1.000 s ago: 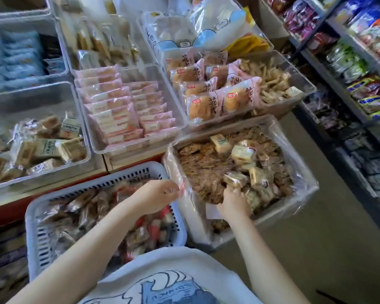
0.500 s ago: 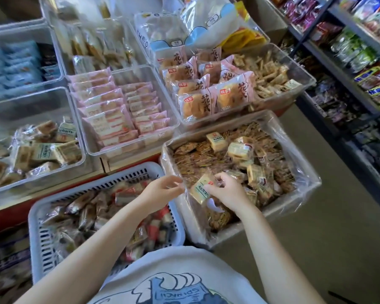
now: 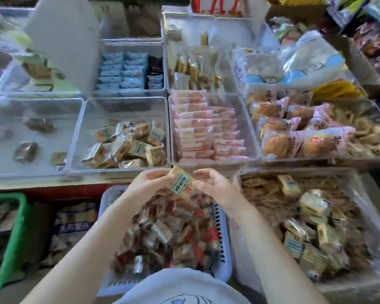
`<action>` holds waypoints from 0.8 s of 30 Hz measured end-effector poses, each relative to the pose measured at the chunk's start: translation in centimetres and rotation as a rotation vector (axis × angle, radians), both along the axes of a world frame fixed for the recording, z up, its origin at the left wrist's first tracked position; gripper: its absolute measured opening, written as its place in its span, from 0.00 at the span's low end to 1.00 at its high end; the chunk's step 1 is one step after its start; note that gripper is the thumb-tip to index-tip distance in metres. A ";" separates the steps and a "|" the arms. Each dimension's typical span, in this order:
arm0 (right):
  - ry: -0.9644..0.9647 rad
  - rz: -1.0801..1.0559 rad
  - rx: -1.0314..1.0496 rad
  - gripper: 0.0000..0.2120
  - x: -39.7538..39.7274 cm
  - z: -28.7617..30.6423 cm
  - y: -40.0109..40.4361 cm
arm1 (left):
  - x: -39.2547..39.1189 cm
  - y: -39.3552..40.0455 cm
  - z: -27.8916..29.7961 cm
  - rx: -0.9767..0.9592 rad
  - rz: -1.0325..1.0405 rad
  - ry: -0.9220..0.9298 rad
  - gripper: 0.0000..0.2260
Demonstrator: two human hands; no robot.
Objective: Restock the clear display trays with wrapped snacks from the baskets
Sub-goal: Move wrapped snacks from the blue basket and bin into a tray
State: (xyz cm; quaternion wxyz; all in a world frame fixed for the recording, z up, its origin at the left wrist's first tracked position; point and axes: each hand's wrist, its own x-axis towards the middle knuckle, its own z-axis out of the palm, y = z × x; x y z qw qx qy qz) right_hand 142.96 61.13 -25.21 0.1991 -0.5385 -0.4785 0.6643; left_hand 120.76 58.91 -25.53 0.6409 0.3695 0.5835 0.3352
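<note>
Currently one wrapped snack (image 3: pixel 182 183), long axis tilted, is pinched between left hand (image 3: pixel 148 183) and right hand (image 3: pixel 215 185); matching clear tray (image 3: pixel 119 102) lies ahead-left, nearer the left grip.

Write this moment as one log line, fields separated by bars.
phase: carrying | left hand: grips tan wrapped snack | right hand: grips same snack | position: above white slotted basket

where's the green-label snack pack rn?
Head view, centre: the snack pack is held between the left hand and right hand, above the white basket, just in front of the tray holding matching packs.
</note>
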 end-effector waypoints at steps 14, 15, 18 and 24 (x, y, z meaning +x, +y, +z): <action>-0.604 -0.097 0.528 0.08 -18.2 -2.9 13.8 | -11.4 -0.2 -9.8 0.250 -0.256 1.222 0.32; -0.690 0.019 0.564 0.10 -18.7 -3.5 14.3 | -11.4 -0.1 -9.9 0.250 -0.255 1.234 0.33; -0.943 0.440 0.574 0.25 -19.5 -5.0 14.7 | -11.4 0.0 -10.1 0.221 -0.260 1.249 0.35; -0.711 0.360 0.639 0.26 -17.0 -3.6 11.2 | -11.4 -0.2 -9.5 0.223 -0.238 1.226 0.35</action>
